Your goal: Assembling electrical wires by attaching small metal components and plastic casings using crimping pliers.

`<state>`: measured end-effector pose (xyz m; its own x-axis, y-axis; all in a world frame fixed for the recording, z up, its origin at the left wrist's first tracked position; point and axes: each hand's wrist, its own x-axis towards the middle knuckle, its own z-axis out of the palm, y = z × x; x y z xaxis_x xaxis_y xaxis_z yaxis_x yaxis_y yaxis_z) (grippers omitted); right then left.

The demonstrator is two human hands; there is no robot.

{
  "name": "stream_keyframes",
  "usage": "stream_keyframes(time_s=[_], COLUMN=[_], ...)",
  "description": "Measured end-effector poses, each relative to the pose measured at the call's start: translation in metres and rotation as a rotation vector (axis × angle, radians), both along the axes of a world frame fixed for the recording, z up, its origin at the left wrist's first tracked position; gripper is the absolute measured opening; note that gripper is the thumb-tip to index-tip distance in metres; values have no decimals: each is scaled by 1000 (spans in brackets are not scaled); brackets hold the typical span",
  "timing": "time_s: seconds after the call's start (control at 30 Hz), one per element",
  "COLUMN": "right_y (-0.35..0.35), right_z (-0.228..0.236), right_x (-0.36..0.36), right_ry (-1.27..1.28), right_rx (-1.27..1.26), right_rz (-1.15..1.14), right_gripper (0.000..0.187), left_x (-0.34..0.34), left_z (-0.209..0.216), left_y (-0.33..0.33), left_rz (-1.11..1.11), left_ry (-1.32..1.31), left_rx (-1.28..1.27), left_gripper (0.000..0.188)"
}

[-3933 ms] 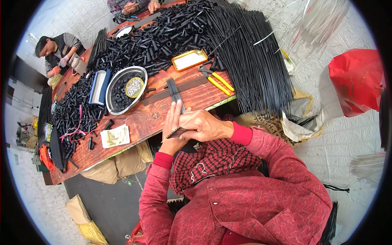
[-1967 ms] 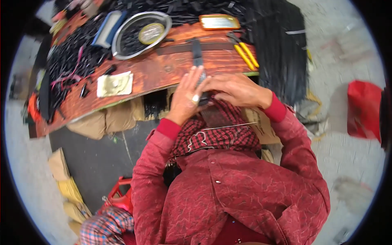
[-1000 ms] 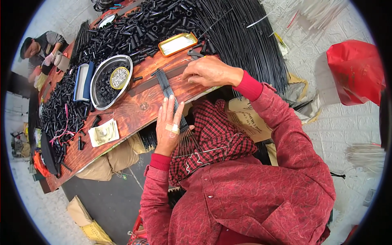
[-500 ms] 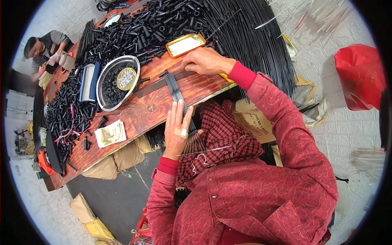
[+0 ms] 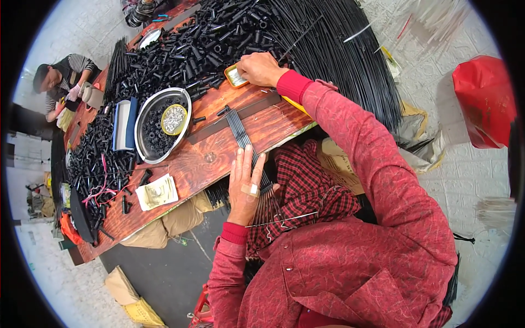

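My left hand (image 5: 244,186), a plaster on one finger, lies flat with its fingers stretched over a row of thin dark rods (image 5: 237,127). These rods run side by side from the table edge toward my lap, and a short black piece (image 5: 223,110) sits at their far end. My right hand (image 5: 261,69) reaches over a small yellow-rimmed tray (image 5: 235,77) with whitish contents. Its fingers are bent together, and the tips are partly hidden, so I cannot make out what they hold. A flat dark strip (image 5: 210,131) lies on the wooden table beneath the rods.
Beyond are a heap of black tubular parts (image 5: 219,44) and a mass of long black rods (image 5: 350,71). A metal bowl (image 5: 141,143) holds a yellow dish (image 5: 184,127) of small silvery pieces. A blue box (image 5: 125,123) and a paper stack (image 5: 157,193) lie left; another person (image 5: 68,82) sits far left.
My right hand has moved away from beside the dark strip to the yellow-rimmed tray, covering part of it. My left hand stays flat on the rods. The whole view has shifted slightly.
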<state>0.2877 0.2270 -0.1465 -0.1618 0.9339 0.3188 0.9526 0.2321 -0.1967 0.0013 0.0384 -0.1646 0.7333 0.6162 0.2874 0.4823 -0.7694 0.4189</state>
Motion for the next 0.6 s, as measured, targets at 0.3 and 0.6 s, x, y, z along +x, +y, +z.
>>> stream_keyframes(time_s=[0.3,0.6], right_y=[-7,-7], right_z=[4,8], right_x=[1,2], right_ry=[57,98], right_rx=[18,7], right_rz=[-23,-53], right_gripper=[9,13], left_x=[0,-1], left_z=[-2,-4], left_y=[0,-1], left_rz=[13,9], left_ry=[14,20], left_rx=[1,4], left_gripper=[85,87])
